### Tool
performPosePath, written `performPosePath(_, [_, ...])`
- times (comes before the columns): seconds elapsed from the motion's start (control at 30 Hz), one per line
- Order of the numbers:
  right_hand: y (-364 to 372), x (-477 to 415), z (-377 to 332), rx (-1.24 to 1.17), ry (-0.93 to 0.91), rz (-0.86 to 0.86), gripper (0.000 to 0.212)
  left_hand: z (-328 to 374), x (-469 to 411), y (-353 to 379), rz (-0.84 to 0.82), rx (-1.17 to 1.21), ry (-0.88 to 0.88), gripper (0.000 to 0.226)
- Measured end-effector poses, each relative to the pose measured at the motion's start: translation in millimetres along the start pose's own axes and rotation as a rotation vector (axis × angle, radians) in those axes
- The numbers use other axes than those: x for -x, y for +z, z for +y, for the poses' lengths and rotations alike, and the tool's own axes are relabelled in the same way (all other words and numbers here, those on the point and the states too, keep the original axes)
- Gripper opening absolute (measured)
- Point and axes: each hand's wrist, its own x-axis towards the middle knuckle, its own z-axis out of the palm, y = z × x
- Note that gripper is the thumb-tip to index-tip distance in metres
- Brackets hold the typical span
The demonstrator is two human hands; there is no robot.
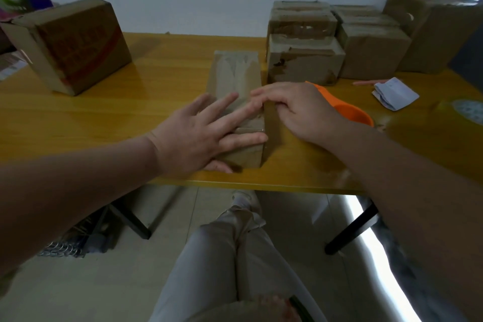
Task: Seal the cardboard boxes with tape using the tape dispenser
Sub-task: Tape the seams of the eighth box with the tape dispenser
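Narrow brown cardboard box (235,73) lies closed at the near edge of the yellow wooden table (104,117), contents hidden. Left hand (201,133), flat and spread, presses its top, evidently steadying it. Right hand (300,109), fingers loosely bent, presses the right top edge, probably smoothing tape, gripping nothing visible. Orange plastic tape dispenser (350,109) rests unheld just behind it.

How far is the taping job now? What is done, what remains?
Done, it seems: the stacked boxes at back right look taped. In hand: the left hand and right hand press on the middle box; the dispenser lies behind the right hand. Left: perhaps the big box; its seal is unclear.
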Motion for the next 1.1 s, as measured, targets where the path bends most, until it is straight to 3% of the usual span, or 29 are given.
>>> performPosePath(0.2, [-2,0,-3,-0.003,-0.004,-0.011,0.048,-2,3,11,0.124,-0.328,0.078,0.075])
performPosePath(0.47, [-3,-1,-3,-0.007,0.045,-0.051,0.051,-3,15,9,0.122,-0.423,0.239,0.077])
performPosePath(0.73, [-4,0,-4,-0.008,0.081,-0.081,0.05,-4,14,5,0.104,-0.269,0.08,0.071])
performPosePath(0.97, [-5,-2,-10,-0.04,0.12,-0.095,0.047,-9,20,6,0.047,-0.307,0.124,0.073])
performPosePath(1.1, [-6,0,-15,-0.072,0.163,-0.126,0.04,-9,33,5,-0.042,-0.252,0.242,0.07])
